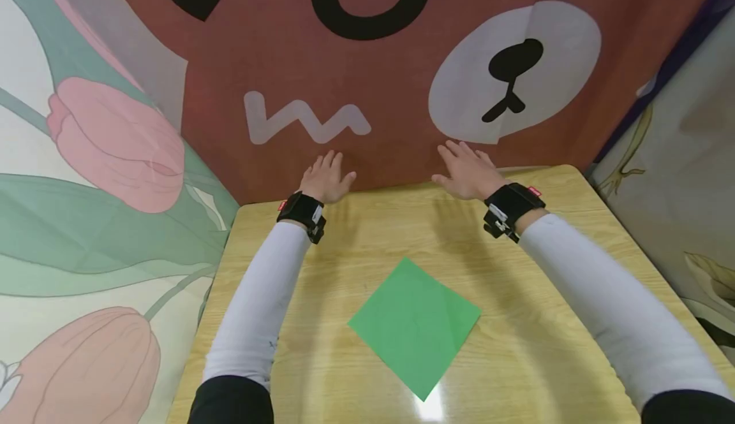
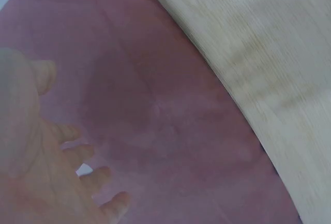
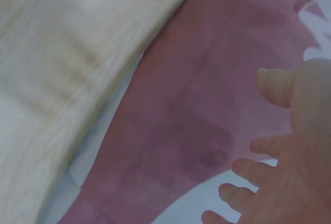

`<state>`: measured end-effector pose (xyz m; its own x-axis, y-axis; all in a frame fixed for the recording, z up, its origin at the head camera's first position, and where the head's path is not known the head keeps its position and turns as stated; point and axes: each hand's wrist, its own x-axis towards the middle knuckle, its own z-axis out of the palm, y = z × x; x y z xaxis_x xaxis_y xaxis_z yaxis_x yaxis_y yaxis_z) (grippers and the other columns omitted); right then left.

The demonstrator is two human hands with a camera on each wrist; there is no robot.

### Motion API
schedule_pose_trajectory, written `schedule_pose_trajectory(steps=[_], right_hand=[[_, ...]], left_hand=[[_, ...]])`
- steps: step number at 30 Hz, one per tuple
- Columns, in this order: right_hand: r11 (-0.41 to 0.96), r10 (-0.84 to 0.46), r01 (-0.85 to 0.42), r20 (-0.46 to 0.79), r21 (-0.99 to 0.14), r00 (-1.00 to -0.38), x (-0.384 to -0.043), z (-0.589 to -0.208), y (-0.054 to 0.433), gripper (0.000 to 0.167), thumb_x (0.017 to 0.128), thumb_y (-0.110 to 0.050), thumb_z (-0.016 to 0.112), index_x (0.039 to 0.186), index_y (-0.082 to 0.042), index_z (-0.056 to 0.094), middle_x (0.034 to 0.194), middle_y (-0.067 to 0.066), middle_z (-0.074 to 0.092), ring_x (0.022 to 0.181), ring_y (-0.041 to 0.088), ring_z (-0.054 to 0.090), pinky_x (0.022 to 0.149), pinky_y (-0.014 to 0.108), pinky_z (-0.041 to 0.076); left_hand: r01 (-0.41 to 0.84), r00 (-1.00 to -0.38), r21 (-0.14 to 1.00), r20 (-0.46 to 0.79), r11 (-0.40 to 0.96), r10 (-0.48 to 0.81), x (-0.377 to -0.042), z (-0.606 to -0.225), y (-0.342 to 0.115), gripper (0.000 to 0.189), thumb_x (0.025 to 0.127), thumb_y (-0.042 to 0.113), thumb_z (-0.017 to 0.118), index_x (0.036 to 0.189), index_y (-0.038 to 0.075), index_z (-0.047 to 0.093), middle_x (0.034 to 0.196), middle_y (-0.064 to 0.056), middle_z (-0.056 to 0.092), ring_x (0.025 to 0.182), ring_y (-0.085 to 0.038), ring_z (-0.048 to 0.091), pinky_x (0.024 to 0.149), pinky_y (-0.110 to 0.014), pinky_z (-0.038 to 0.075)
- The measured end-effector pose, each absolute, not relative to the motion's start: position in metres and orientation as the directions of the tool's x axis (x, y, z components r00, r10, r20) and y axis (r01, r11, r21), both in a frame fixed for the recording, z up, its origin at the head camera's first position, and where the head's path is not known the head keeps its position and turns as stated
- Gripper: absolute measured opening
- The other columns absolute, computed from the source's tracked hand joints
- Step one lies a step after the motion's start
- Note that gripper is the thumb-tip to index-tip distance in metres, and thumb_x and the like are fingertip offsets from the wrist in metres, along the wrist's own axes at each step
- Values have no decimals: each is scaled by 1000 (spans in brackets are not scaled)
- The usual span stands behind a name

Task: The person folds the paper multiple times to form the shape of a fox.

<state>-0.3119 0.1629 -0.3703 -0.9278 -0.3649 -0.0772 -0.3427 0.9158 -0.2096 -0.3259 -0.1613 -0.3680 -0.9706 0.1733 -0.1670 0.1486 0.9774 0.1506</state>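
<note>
**Green paper square lies on the near side of both your spread hands**

Nearest you, your left black cuff (image 1: pixel 232 402) and right black cuff (image 1: pixel 689 408) sit at the bottom of the head view, with the left white sleeve (image 1: pixel 261 309) and right white sleeve (image 1: pixel 617 312) running forward from them over the wood-grain desk (image 1: pixel 321 373).

Between your forearms is the green paper square (image 1: pixel 415 329), apparently flat on the desk. It is turned like a diamond, one corner pointing far and one near, just by a bright glare patch (image 1: pixel 430 406). Its sides look about equal, so you have no long axis to line up with.

Farther on, a black strap circles each wrist, the left strap (image 1: pixel 301 210) and the right strap (image 1: pixel 511 206). Your left hand (image 1: pixel 328 178) and right hand (image 1: pixel 467 172) reach to the desk's far edge, empty, fingers extended and thumbs apart. From either one, the paper lies back toward you: near and right of the left hand, near and left of the right. The right looks slightly closer, though it is almost even.

Beyond hangs a reddish-brown cloth (image 1: pixel 396 105) printed with a white zigzag (image 1: pixel 310 121) and a white muzzle (image 1: pixel 563 67). You cannot tell whether your fingertips touch it.
</note>
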Motion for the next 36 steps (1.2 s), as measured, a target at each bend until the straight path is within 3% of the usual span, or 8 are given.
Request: schedule_pose_trajectory(steps=[8, 22, 36], right_hand=[[859, -465, -456, 19, -232, -885, -290, -386, 147, 73, 100, -44, 52, 157, -8, 25, 163, 19, 24, 150, 42, 21, 116, 67, 24], [765, -552, -569, 149, -301, -820, -249, -418, 123, 66, 97, -43, 60, 148, -3, 43, 150, 18, 45, 137, 37, 46, 111, 57, 40], [667, -627, -575, 60, -474, -776, -226, -458, 119, 50, 97, -36, 63, 140, -12, 54, 142, 7, 54, 132, 29, 52, 105, 47, 48]], left_hand=[[217, -972, 136, -60, 967, 227, -309, -384, -161, 70, 104, 54, 32, 159, 12, 17, 167, -12, 16, 153, -36, 17, 124, -54, 20], [400, -913, 86, 124, 912, 389, -240, -408, -146, 63, 102, 53, 40, 152, 15, 37, 160, -9, 34, 150, -36, 27, 122, -52, 27], [496, -867, 229, 186, 837, 463, -182, -456, -151, 52, 99, 44, 56, 140, 13, 54, 150, -8, 50, 145, -39, 37, 116, -57, 35]])
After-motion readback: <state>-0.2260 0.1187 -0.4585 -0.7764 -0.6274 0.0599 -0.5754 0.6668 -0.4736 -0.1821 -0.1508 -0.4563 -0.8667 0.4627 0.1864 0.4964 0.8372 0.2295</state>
